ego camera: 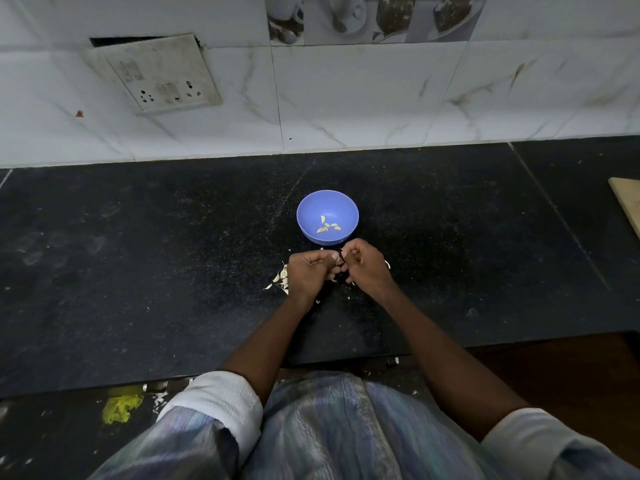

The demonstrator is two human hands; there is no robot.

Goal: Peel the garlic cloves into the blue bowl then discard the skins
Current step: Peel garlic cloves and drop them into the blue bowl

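- Shirt front and rolled white cuffs fill the lower edge nearest the camera; both bare forearms reach forward from there over the bench.
- Left hand: fingers curled inward, knuckles up, thumb side meeting the other hand. What it holds is hidden between the two hands; judged to be a garlic clove under peeling.
- Right hand: fingers likewise curled, tips drawn to a pinch against the left hand. Contents cannot be made out; the pose suits picking skin off a clove.
- Both hands work low over the bench, just in front of the blue bowl, presumably so a finished clove has only a short drop.
- Peeled cloves: a few pale pieces lie in the bottom of the bowl.
- Loose cloves and skins lie on the bench just left of the left hand, with more scraps near the right hand; their count cannot be told.
- Judgement: peeling is part done; skins remain to be gathered and discarded.
- Beyond: tiled wall with a switch plate; a wooden board edge at far right.
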